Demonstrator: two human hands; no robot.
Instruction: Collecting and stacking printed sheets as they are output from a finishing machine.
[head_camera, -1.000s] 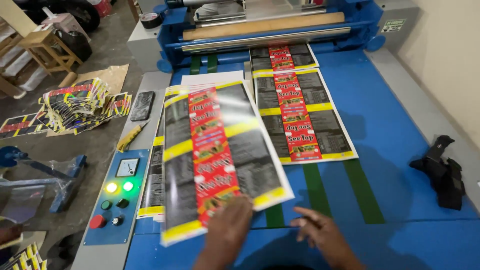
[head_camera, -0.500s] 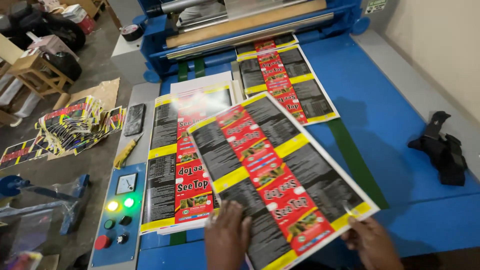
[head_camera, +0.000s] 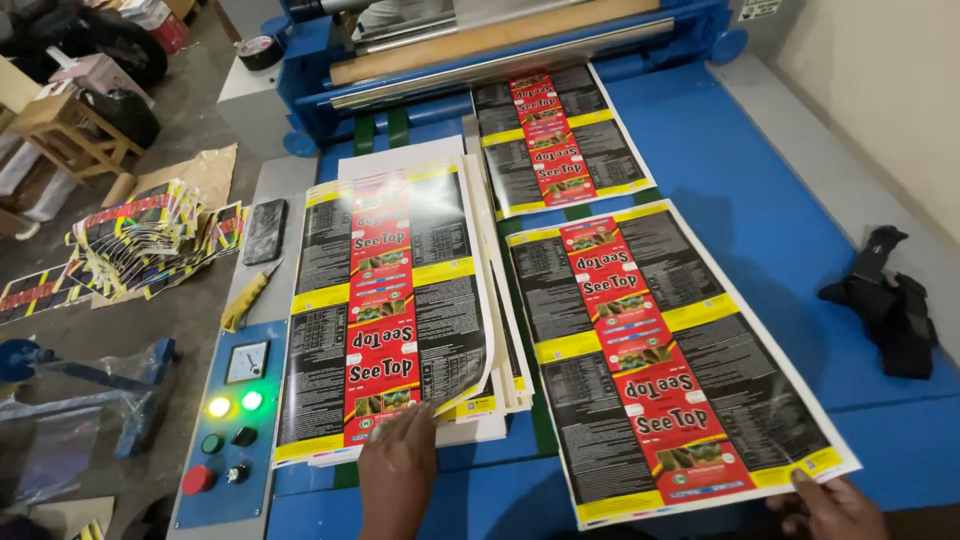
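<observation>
While the left hand (head_camera: 398, 468) is resting flat, fingers together, on the near edge of the stack of printed sheets (head_camera: 385, 310), its fingertips are pressing the lower edge of the top sheet, whose right edge is curling upward. The stack is lying on the left part of the blue tabletop (head_camera: 760, 200), just beside the grey control panel (head_camera: 232, 420), where two lamps are glowing green and yellow above dark and red buttons.

The right hand (head_camera: 825, 505) is showing only partly at the bottom edge of the view; its fingers are touching the near right corner of a single printed sheet (head_camera: 660, 355). Whether they are pinching that corner or only pressing on it, I cannot tell. This sheet is lying flat and slightly skewed on the tabletop, right of the stack and near it.

A third sheet (head_camera: 560, 135) is lying farther back, its far end meeting the machine's roller (head_camera: 500, 50). A black object (head_camera: 885, 305) is sitting at the right side of the tabletop, well apart from the sheets. A yellow-handled tool (head_camera: 245, 298) and a dark phone (head_camera: 264, 230) are lying on the grey ledge left of the stack.
</observation>
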